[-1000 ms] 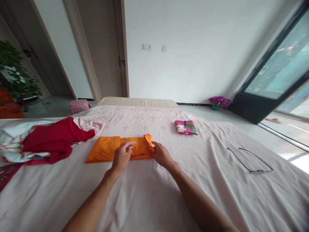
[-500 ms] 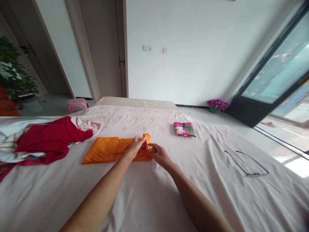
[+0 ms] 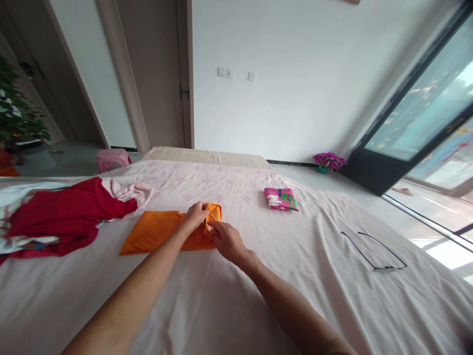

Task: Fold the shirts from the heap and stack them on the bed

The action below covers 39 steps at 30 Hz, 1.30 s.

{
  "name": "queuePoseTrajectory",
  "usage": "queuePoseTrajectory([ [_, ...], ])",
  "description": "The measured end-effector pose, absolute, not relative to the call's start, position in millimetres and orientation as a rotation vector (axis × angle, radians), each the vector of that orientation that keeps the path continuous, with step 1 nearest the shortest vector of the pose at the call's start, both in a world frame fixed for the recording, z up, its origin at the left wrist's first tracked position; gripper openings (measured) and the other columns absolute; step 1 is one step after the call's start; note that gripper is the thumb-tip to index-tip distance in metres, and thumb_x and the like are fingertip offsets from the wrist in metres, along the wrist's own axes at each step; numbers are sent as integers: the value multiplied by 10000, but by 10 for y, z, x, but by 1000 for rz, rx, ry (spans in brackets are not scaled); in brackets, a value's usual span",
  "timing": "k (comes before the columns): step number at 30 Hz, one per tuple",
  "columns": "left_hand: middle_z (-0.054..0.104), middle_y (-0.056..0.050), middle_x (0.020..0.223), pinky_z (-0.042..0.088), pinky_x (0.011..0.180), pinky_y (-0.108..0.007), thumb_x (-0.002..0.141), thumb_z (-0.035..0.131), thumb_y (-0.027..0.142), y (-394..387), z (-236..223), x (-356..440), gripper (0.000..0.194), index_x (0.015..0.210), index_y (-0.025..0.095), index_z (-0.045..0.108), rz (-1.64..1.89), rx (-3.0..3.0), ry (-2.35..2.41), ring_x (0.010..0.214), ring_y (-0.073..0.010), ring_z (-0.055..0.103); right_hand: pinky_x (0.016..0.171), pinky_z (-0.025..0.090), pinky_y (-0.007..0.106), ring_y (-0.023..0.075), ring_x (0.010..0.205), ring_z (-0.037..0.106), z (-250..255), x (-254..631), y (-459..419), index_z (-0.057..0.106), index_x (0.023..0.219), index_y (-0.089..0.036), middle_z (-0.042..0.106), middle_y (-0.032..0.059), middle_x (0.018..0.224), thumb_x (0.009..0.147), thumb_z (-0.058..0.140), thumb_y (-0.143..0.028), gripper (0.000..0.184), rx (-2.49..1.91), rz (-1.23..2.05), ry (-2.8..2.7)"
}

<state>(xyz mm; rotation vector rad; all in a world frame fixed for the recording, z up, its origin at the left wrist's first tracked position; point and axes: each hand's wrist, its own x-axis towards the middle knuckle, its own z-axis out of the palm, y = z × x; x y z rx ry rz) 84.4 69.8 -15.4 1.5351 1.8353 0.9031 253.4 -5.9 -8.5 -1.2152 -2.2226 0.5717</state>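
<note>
An orange garment [image 3: 155, 234], folded into a long strip, lies across the middle of the bed [image 3: 221, 305]. Its right end is doubled over toward the left. My left hand [image 3: 195, 217] grips the far corner of that turned-over end, fingers closed on the cloth. My right hand [image 3: 226, 240] pinches the near corner of the same end, just in front of the left hand. Both forearms reach in from the bottom of the view.
A heap of red, pink and white clothes [image 3: 62, 214] lies at the left. A folded pink printed cloth [image 3: 281, 198] sits beyond on the right. A thin dark wire hanger [image 3: 373, 251] rests at right. A pink stool [image 3: 111, 159], potted flowers [image 3: 328, 161] and a glass door stand beyond.
Both hands have carried the garment's right end leftward, folding it over the strip. The left hand went from the strip's middle to the lifted end and closed on it.
</note>
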Motion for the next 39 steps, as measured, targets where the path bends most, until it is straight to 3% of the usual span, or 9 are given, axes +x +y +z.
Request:
queuePoseTrajectory([
  [7, 713, -114, 1058, 480, 889, -343, 770, 598, 150, 619, -217, 663, 327, 1091, 193, 642, 824, 1726, 1990, 1023, -247, 662, 894, 419, 266, 212, 1058, 623, -125, 2344, -58, 619, 1253, -282, 701, 36, 1170, 830, 518, -139, 458, -1316, 502, -2308],
  [10, 627, -76, 1299, 422, 1039, -322, 835, 519, 142, 576, -169, 702, 411, 1222, 242, 617, 922, 1972, 1873, 1211, -199, 577, 898, 418, 267, 215, 1064, 618, -126, 2349, -46, 621, 1246, -278, 696, 37, 1186, 819, 542, -145, 454, -1293, 494, -2337],
  [13, 630, -51, 1326, 335, 1144, -340, 906, 445, 188, 548, -203, 715, 376, 1218, 238, 648, 872, 2370, 1563, 1288, -190, 523, 891, 427, 274, 223, 1045, 611, -143, 2375, -51, 633, 1222, -257, 698, 51, 1153, 803, 585, -158, 433, -1267, 478, -2358],
  [20, 464, -92, 1515, 252, 1188, -450, 956, 420, 318, 559, -594, 585, 479, 1412, 197, 506, 569, 2475, 1474, 1437, -242, 359, 939, 434, 285, 201, 1047, 587, -232, 2497, -112, 629, 1206, -240, 677, 46, 1136, 761, 622, -65, 478, -1112, 499, -2320],
  [24, 540, -69, 1454, 279, 1183, -442, 912, 489, 285, 531, -585, 552, 453, 1351, 211, 572, 695, 2431, 1460, 1409, -238, 398, 889, 448, 292, 203, 1002, 573, -239, 2548, -141, 684, 1064, -214, 664, 66, 1060, 795, 679, -119, 285, -1128, 426, -2269],
  [27, 673, -65, 1268, 366, 1128, -411, 928, 469, 283, 370, -464, 523, 321, 1153, 209, 686, 928, 2357, 1414, 1315, -225, 501, 893, 425, 277, 178, 959, 583, -207, 2562, -117, 703, 917, -200, 680, 49, 959, 867, 651, -159, 83, -1064, 422, -2313],
  [31, 723, -48, 1013, 451, 988, -350, 970, 438, 359, 49, -280, 486, 299, 916, 217, 696, 1036, 2335, 1353, 1055, -194, 625, 851, 408, 252, 157, 892, 602, -156, 2519, -24, 706, 834, -195, 692, 30, 859, 938, 567, -199, 174, -1091, 397, -2416],
  [35, 721, -25, 958, 460, 895, -320, 909, 576, 381, -145, -234, 525, 185, 968, 236, 674, 952, 2301, 1417, 942, -189, 641, 758, 405, 235, 157, 869, 625, -131, 2421, 58, 720, 869, -205, 711, 32, 901, 898, 573, -207, 150, -1349, 370, -2412],
  [39, 707, -21, 892, 458, 767, -286, 915, 557, 315, -166, -328, 615, 123, 918, 218, 633, 938, 2158, 1581, 839, -172, 646, 679, 411, 225, 154, 810, 646, -103, 2401, 151, 703, 924, -228, 729, -3, 893, 807, 652, -234, 128, -1451, 519, -2303],
])
